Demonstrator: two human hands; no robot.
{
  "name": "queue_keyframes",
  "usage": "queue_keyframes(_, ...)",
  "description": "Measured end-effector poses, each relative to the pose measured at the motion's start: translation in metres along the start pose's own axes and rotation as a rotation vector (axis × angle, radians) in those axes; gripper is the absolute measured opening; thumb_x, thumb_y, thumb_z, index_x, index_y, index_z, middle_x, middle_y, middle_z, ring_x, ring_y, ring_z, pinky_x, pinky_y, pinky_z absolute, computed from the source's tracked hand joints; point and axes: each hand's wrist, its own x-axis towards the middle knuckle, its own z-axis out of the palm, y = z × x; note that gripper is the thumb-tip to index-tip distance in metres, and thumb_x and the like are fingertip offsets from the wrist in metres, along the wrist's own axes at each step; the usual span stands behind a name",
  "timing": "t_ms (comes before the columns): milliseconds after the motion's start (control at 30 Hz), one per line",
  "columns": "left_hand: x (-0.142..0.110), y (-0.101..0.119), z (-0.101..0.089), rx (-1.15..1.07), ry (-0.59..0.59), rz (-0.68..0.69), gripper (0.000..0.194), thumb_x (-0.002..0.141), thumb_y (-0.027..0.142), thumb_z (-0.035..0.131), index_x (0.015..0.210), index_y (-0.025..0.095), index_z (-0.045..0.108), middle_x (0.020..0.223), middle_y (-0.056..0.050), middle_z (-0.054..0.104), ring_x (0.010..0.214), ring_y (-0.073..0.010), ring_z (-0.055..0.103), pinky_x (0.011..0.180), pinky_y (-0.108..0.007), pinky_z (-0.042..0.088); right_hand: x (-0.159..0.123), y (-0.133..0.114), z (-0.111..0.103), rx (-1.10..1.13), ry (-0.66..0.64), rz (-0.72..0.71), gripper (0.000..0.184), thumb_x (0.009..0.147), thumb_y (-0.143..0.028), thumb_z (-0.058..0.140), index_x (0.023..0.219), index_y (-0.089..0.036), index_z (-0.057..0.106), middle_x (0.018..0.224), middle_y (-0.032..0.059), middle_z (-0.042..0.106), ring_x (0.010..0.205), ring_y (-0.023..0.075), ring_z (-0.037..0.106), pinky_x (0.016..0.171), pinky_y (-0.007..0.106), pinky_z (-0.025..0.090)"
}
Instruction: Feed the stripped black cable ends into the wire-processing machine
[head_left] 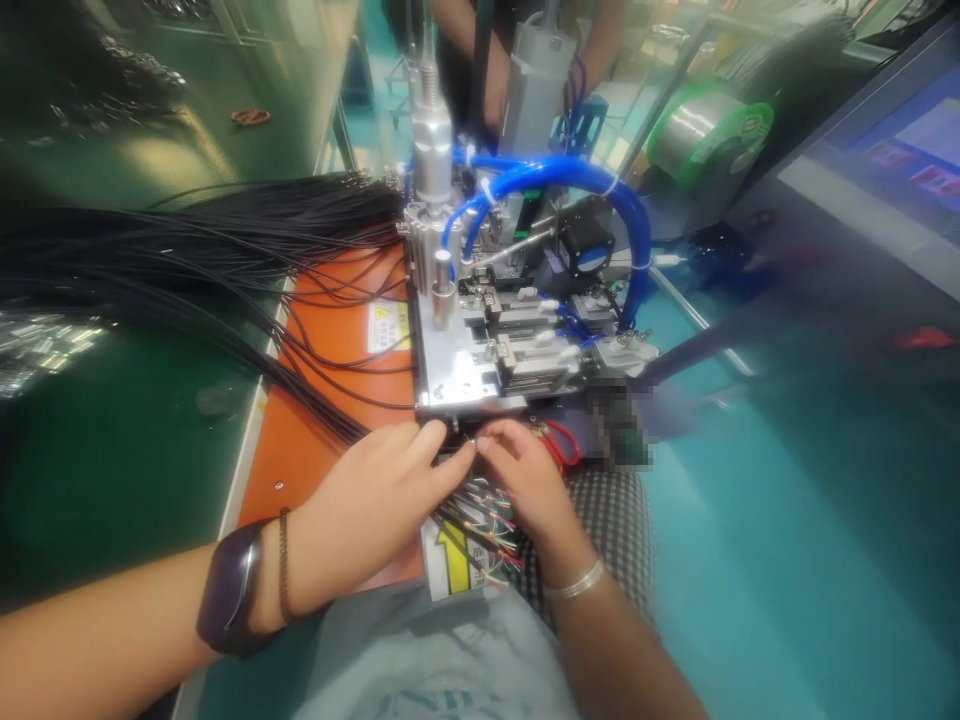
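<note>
As left hand (367, 505) and right hand (525, 480) meet; fingers (491, 442) touch one wire (470, 442)

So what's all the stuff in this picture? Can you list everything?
black cables: many, black, spread over the mat from the left
mat: one, orange, on the bench
workbench: one, green, left
machine: one, silver, centre
air tubes: several, blue, arching over the machine
spool: one, silver and green, upper right
warning label: one, yellow and white, on the mat
red wire: one loop, red, beside the right hand
co-worker's arm: one, beyond the machine
left hand: one, at the machine's front edge
right hand: one, nearly touching the left
</note>
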Motion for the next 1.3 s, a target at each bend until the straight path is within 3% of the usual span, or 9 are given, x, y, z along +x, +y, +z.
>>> queue_keyframes(133, -0.001, -0.005, 0.004, -0.007, 0.092, 0.048, 0.035, 0.088, 0.012, 0.044, 0.121, 0.02, 0.052, 0.091, -0.006, 0.051, 0.08, -0.0203, 0.049, 0.071, -0.036, 0.046, -0.004, -0.009, -0.005, -0.269, -0.033, -0.259, 0.023, 0.085, -0.024, 0.052, 0.104, -0.023, 0.066, 0.1, 0.0037, 0.061, 0.091, 0.0167, 0.057, 0.078, 0.029, 0.046)
queue_keyframes(267, -0.003, -0.006, 0.005, 0.001, 0.14, 0.061, 0.026, 0.089, 0.015, 0.044, 0.113, 0.017, 0.056, 0.091, -0.007, 0.053, 0.08, -0.0208, 0.05, 0.069, -0.036, 0.046, -0.007, -0.019, -0.006, -0.448, -0.056, -0.391, 0.024, 0.086, -0.019, 0.049, 0.1, -0.025, 0.068, 0.098, 0.004, 0.061, 0.096, 0.018, 0.056, 0.084, 0.031, 0.045)
queue_keyframes(433, -0.003, -0.003, 0.001, 0.05, 0.056, -0.009, 0.017, 0.082, 0.007, 0.048, 0.094, 0.017, 0.057, 0.083, -0.005, 0.053, 0.072, -0.021, 0.05, 0.06, -0.035, 0.044, -0.006, -0.02, -0.004, -0.52, 0.072, -0.368, 0.011, 0.084, -0.022, 0.053, 0.081, -0.021, 0.064, 0.082, 0.0018, 0.059, 0.075, 0.0159, 0.054, 0.068, 0.026, 0.042)
queue_keyframes(533, -0.004, 0.001, -0.005, 0.079, -0.003, -0.049, 0.015, 0.08, 0.005, 0.047, 0.08, 0.017, 0.056, 0.077, -0.005, 0.053, 0.069, -0.0225, 0.051, 0.058, -0.036, 0.044, -0.002, -0.014, -0.002, -0.441, 0.07, -0.214, 0.013, 0.084, -0.028, 0.053, 0.076, -0.02, 0.058, 0.069, -0.0016, 0.052, 0.064, 0.0137, 0.048, 0.059, 0.025, 0.038)
queue_keyframes(633, -0.009, 0.008, -0.009, 0.104, -0.026, -0.034, 0.016, 0.078, 0.006, 0.048, 0.084, 0.015, 0.059, 0.085, -0.009, 0.056, 0.078, -0.0253, 0.054, 0.062, -0.037, 0.045, -0.002, -0.012, 0.0, -0.334, 0.047, -0.079, 0.015, 0.084, -0.032, 0.053, 0.075, -0.02, 0.054, 0.063, -0.0039, 0.047, 0.057, 0.0124, 0.044, 0.054, 0.024, 0.036)
queue_keyframes(900, -0.016, 0.019, -0.006, 0.236, 0.051, -0.053, 0.037, 0.076, 0.004, 0.044, 0.109, 0.005, 0.059, 0.077, -0.01, 0.059, 0.069, -0.0236, 0.055, 0.06, -0.036, 0.044, -0.011, -0.012, -0.008, -0.618, 0.05, -0.443, 0.012, 0.089, -0.021, 0.052, 0.084, -0.021, 0.063, 0.082, 0.0026, 0.061, 0.081, 0.0173, 0.055, 0.073, 0.028, 0.042)
queue_keyframes(1033, -0.013, 0.016, -0.01, 0.13, 0.005, -0.084, 0.027, 0.076, 0.006, 0.048, 0.098, 0.011, 0.061, 0.075, -0.007, 0.059, 0.069, -0.0242, 0.055, 0.061, -0.037, 0.045, -0.01, -0.008, -0.009, -0.654, 0.047, -0.468, 0.015, 0.09, -0.021, 0.05, 0.084, -0.021, 0.063, 0.085, 0.0041, 0.062, 0.086, 0.0192, 0.057, 0.078, 0.03, 0.043)
queue_keyframes(1133, -0.011, 0.013, -0.012, 0.082, -0.026, -0.088, 0.023, 0.076, 0.006, 0.05, 0.094, 0.013, 0.061, 0.075, -0.006, 0.06, 0.07, -0.0247, 0.056, 0.062, -0.038, 0.046, -0.011, -0.008, -0.011, -0.641, 0.071, -0.449, 0.013, 0.089, -0.023, 0.054, 0.098, -0.021, 0.063, 0.093, 0.0048, 0.061, 0.087, 0.0185, 0.057, 0.079, 0.03, 0.045)
queue_keyframes(1300, -0.01, 0.012, -0.013, 0.073, -0.046, -0.093, 0.022, 0.075, 0.003, 0.049, 0.09, 0.014, 0.061, 0.074, -0.006, 0.06, 0.068, -0.0246, 0.056, 0.061, -0.038, 0.047, -0.017, -0.016, -0.03, -0.589, 0.25, -0.379, 0.027, 0.085, -0.026, 0.058, 0.112, -0.024, 0.06, 0.094, 0.0032, 0.058, 0.079, 0.0161, 0.056, 0.074, 0.03, 0.048)
